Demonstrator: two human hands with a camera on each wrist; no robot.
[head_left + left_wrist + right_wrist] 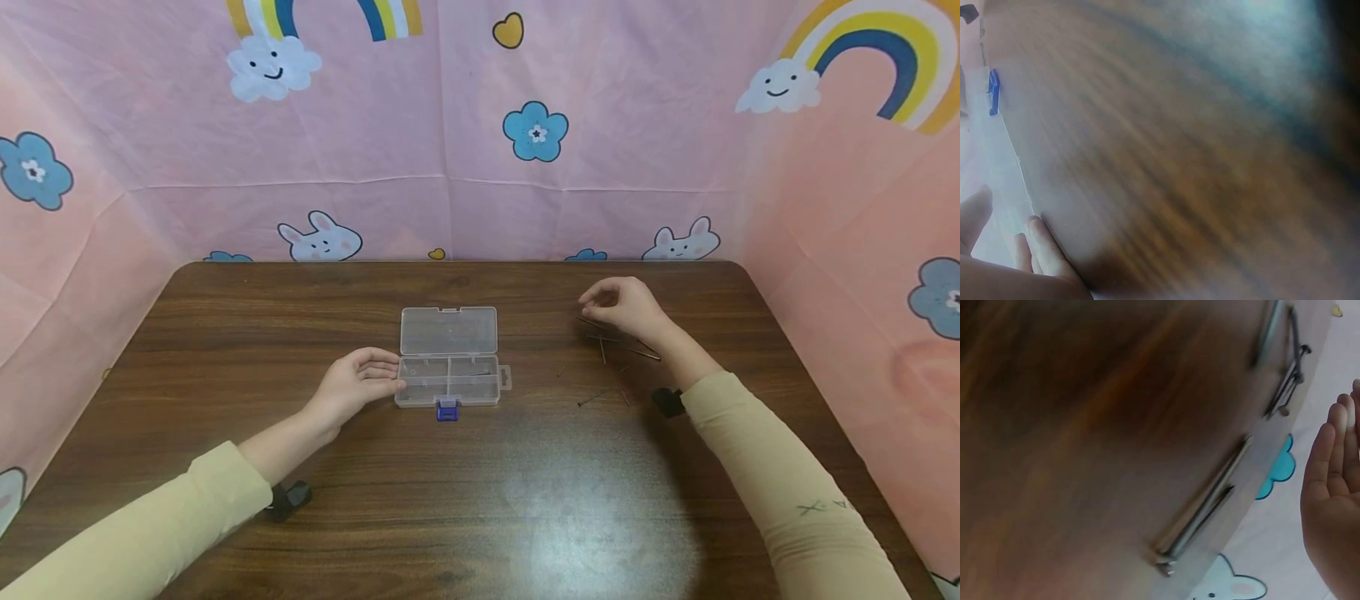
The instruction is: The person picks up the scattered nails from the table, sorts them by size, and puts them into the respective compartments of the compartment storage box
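The left hand [351, 390] grips the box [449, 375] at center; whether the right hand [628, 309], center-right, pinches anything cannot be told; 1 careless brush could scatter nails [1207, 496].

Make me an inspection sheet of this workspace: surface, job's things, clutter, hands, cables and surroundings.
Surface: brown wood-grain table, shining toward the front.
Job's things: clear divided box, its lid open, blue latch at the front; metal nails lie loose to the box's right.
Clutter: nothing seen.
Hands: left hand holds the box's left end; right hand is near the nails.
Cables: nothing seen.
Surroundings: cartoon-printed pink cloth behind and on both sides.
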